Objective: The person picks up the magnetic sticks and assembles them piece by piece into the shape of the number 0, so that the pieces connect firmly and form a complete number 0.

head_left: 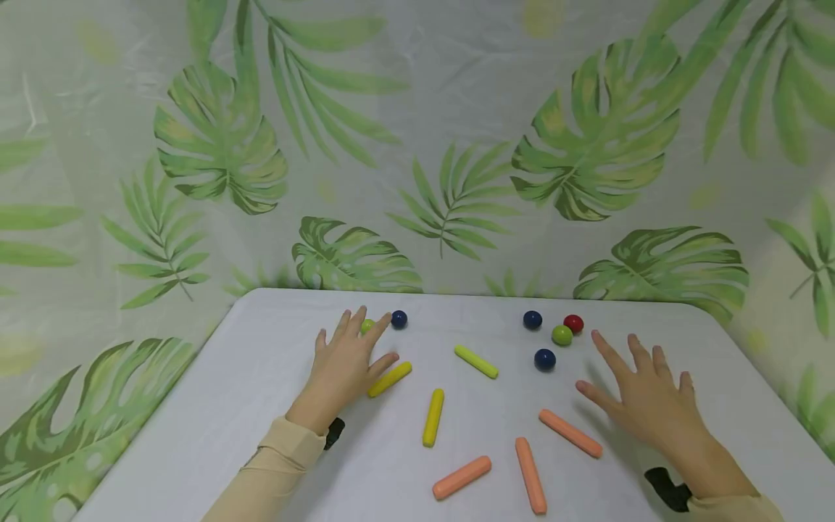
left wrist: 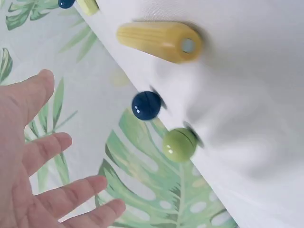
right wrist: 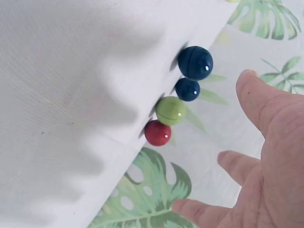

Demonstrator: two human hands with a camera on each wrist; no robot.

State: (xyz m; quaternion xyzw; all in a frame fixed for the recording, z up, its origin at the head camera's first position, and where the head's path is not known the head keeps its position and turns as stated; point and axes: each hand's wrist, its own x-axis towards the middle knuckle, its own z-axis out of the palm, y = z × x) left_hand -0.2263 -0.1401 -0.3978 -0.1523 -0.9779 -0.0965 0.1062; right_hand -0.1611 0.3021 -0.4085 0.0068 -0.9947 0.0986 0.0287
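My left hand (head_left: pixel 347 366) hovers over the left of the white table with its fingers spread and nothing held. Beyond its fingertips lie a green ball (left wrist: pixel 179 145), partly hidden in the head view, and a navy ball (head_left: pixel 399 319). Next to its thumb is a yellow rod (head_left: pixel 390 380), which shows a grey disc in its end (left wrist: pixel 188 45). On the right, my right hand (head_left: pixel 652 399) hangs over the table, palm down, fingers apart, holding nothing. Nearest its fingertips are a red ball (head_left: pixel 573 323), a green ball (head_left: pixel 562 335) and two navy balls (right wrist: pixel 195 62).
Between the hands lie a lime rod (head_left: pixel 476 362) and another yellow rod (head_left: pixel 433 417). Three orange rods (head_left: pixel 462 478) are spread toward the near side. A leaf-patterned curtain (head_left: pixel 457 109) hangs behind the far edge of the white table (head_left: pixel 261 319).
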